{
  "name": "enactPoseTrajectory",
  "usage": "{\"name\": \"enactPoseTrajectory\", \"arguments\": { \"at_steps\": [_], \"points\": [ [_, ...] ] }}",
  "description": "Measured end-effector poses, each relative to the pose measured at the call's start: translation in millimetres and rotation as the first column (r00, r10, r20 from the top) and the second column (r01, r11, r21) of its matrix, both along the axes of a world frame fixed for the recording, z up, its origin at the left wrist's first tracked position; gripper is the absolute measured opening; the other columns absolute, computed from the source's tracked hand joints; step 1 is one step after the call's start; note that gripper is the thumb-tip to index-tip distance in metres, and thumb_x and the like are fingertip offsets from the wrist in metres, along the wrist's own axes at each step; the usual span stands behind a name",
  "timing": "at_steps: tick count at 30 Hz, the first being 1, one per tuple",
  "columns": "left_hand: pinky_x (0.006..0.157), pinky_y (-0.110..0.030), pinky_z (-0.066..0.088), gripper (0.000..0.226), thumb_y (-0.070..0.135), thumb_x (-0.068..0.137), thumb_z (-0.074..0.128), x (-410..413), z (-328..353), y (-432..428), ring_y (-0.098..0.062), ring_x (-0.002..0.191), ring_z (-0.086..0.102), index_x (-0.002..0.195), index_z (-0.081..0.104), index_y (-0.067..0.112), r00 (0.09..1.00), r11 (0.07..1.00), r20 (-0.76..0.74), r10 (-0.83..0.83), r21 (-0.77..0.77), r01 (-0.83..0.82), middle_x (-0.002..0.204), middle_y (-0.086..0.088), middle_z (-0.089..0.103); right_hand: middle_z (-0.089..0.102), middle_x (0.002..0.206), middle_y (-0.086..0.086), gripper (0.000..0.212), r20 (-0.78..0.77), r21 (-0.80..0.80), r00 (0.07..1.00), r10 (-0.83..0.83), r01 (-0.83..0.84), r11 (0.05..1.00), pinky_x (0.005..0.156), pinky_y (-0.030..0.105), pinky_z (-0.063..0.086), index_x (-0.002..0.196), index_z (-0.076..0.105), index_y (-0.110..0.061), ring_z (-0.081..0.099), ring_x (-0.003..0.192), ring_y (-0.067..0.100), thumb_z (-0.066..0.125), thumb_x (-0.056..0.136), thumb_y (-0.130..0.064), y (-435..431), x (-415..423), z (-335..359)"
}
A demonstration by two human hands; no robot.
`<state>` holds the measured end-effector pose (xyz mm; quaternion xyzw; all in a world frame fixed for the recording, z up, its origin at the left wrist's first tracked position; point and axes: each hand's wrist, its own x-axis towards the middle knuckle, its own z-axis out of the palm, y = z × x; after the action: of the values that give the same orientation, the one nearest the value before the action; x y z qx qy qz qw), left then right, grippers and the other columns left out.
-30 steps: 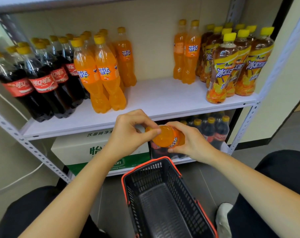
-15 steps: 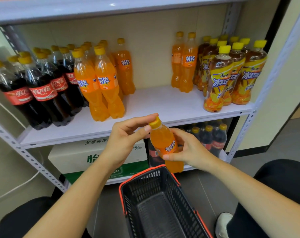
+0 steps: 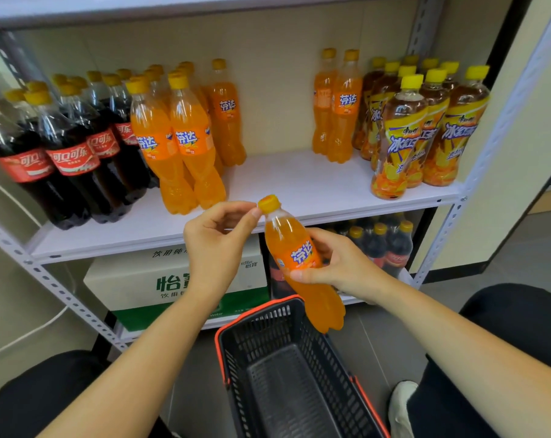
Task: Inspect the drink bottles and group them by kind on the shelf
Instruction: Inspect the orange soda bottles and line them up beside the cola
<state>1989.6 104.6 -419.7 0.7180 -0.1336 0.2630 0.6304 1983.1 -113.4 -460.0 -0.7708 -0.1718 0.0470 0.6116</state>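
An orange soda bottle (image 3: 296, 251) with a yellow cap is held tilted in front of the white shelf (image 3: 299, 181), above the basket. My right hand (image 3: 337, 263) grips its middle from behind. My left hand (image 3: 217, 238) has thumb and fingertip at the cap. On the shelf stand cola bottles (image 3: 69, 153) at the left, orange soda bottles (image 3: 179, 140) beside them, two more orange soda bottles (image 3: 337, 105) right of centre, and iced tea bottles (image 3: 425, 128) at the far right.
A black basket with a red rim (image 3: 286, 374) sits empty on the floor between my knees. The lower shelf holds a white and green water carton (image 3: 147, 282) and more cola bottles (image 3: 391, 245). Grey uprights (image 3: 457, 213) frame the shelf.
The bottle has been turned from pointing at me to nearly upright and lifted toward the shelf edge. My left hand stays at the cap, my right hand on the body.
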Motion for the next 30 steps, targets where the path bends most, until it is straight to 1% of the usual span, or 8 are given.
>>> {"name": "enactPoseTrajectory", "arguments": {
  "at_steps": [5, 9, 13, 16, 19, 22, 25, 30],
  "points": [
    [0.077, -0.024, 0.058, 0.016, 0.018, 0.083, 0.082, 5, -13, 1, -0.009, 0.086, 0.073, 0.098, 0.077, 0.021, 0.966, 0.979, -0.212, -0.151, 0.104, 0.176, 0.091, 0.006, 0.078, 0.077, 0.112, -0.004, 0.052, -0.103, 0.174, 0.988, -0.111, 0.128, 0.976, 0.081, 0.032, 0.062, 0.123, 0.065, -0.028, 0.074, 0.103, 0.015, 0.082, 0.075, -0.038, -3, 7, 8],
    [0.077, -0.024, 0.058, 0.031, 0.025, 0.081, 0.079, 1, -20, -5, -0.014, 0.093, 0.073, 0.109, 0.071, 0.017, 0.837, 0.906, -0.442, -0.323, 0.111, 0.409, 0.104, -0.004, 0.076, 0.078, 0.105, 0.003, 0.051, -0.266, 0.347, 0.955, -0.134, 0.224, 0.911, 0.074, 0.036, 0.061, 0.121, 0.067, -0.021, 0.075, 0.096, 0.023, 0.077, 0.077, -0.046, -3, 13, 22],
    [0.078, -0.026, 0.058, 0.061, 0.031, 0.071, 0.090, -6, -30, -15, -0.014, 0.090, 0.070, 0.119, 0.056, 0.013, 0.701, 0.841, -0.567, -0.433, 0.026, 0.540, 0.114, -0.007, 0.070, 0.076, 0.103, 0.005, 0.048, -0.322, 0.382, 0.928, -0.189, 0.310, 0.870, 0.088, 0.046, 0.060, 0.126, 0.064, -0.014, 0.072, 0.099, 0.024, 0.071, 0.089, -0.043, 0, 21, 32],
    [0.088, -0.036, 0.056, 0.070, 0.029, 0.067, 0.090, -11, -36, -22, -0.020, 0.096, 0.067, 0.123, 0.049, 0.015, 0.729, 0.848, -0.556, -0.398, 0.081, 0.524, 0.116, -0.003, 0.066, 0.076, 0.112, 0.009, 0.045, -0.366, 0.396, 0.905, -0.218, 0.363, 0.843, 0.097, 0.050, 0.057, 0.129, 0.062, -0.013, 0.072, 0.106, 0.026, 0.069, 0.094, -0.039, 3, 23, 34],
    [0.082, -0.039, 0.059, 0.068, 0.026, 0.068, 0.088, -12, -36, -23, -0.026, 0.094, 0.067, 0.123, 0.051, 0.012, 0.749, 0.876, -0.523, -0.407, 0.010, 0.482, 0.113, -0.005, 0.067, 0.075, 0.118, 0.011, 0.048, -0.385, 0.416, 0.903, -0.193, 0.357, 0.836, 0.097, 0.050, 0.057, 0.130, 0.061, -0.014, 0.072, 0.111, 0.028, 0.069, 0.092, -0.042, 3, 24, 35],
    [0.077, -0.045, 0.061, 0.057, 0.019, 0.074, 0.087, -11, -31, -20, -0.029, 0.091, 0.070, 0.122, 0.056, 0.013, 0.740, 0.884, -0.493, -0.457, -0.162, 0.439, 0.118, -0.016, 0.069, 0.073, 0.123, 0.012, 0.064, -0.343, 0.420, 0.937, -0.064, 0.214, 0.882, 0.096, 0.050, 0.058, 0.140, 0.053, -0.021, 0.070, 0.113, 0.034, 0.078, 0.083, -0.036, -1, 27, 33],
    [0.084, -0.054, 0.057, 0.050, 0.020, 0.083, 0.081, -9, -27, -18, -0.033, 0.095, 0.070, 0.126, 0.059, 0.012, 0.750, 0.871, -0.443, -0.491, -0.244, 0.426, 0.120, -0.020, 0.069, 0.071, 0.126, 0.014, 0.072, -0.308, 0.425, 0.948, 0.074, 0.067, 0.903, 0.093, 0.054, 0.058, 0.142, 0.043, -0.036, 0.071, 0.112, 0.037, 0.081, 0.083, -0.019, -2, 29, 29],
    [0.084, -0.043, 0.058, 0.052, 0.034, 0.088, 0.061, -12, -20, -22, -0.020, 0.096, 0.068, 0.137, 0.059, 0.015, 0.792, 0.888, -0.403, -0.459, -0.228, 0.399, 0.115, -0.006, 0.069, 0.073, 0.121, 0.011, 0.060, -0.305, 0.497, 0.952, 0.028, 0.134, 0.857, 0.082, 0.043, 0.060, 0.143, 0.046, -0.026, 0.073, 0.107, 0.032, 0.074, 0.091, -0.018, -1, 32, 29]
  ]
}}
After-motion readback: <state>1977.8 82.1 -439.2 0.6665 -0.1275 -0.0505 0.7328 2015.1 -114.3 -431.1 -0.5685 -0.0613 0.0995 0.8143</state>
